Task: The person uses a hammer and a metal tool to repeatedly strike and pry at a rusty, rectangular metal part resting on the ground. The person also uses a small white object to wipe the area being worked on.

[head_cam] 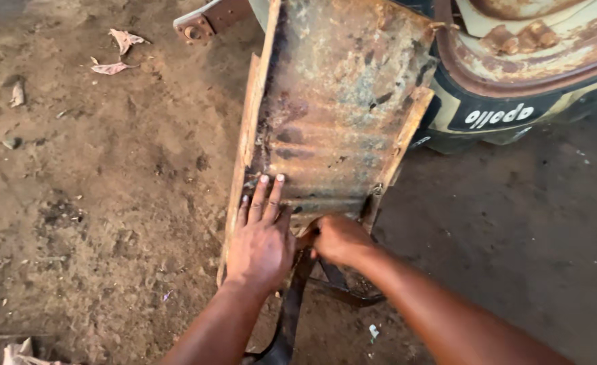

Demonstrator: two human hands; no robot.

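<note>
Rusty metal panel (339, 115) | left hand (261, 236) flat, open on it | right hand (339, 238) fisted at lower edge, grip unclear

A tyre (494, 111) with white lettering occupies the upper right of the frame, below a rusted curved body panel (548, 40). A rusted bracket with a bolt hole (203, 23) sits at the top centre. Crumpled scraps (119, 51) lie at upper left on the dirt floor (95, 203). A further crumpled scrap (21, 353) lies at the lower left corner.
</note>
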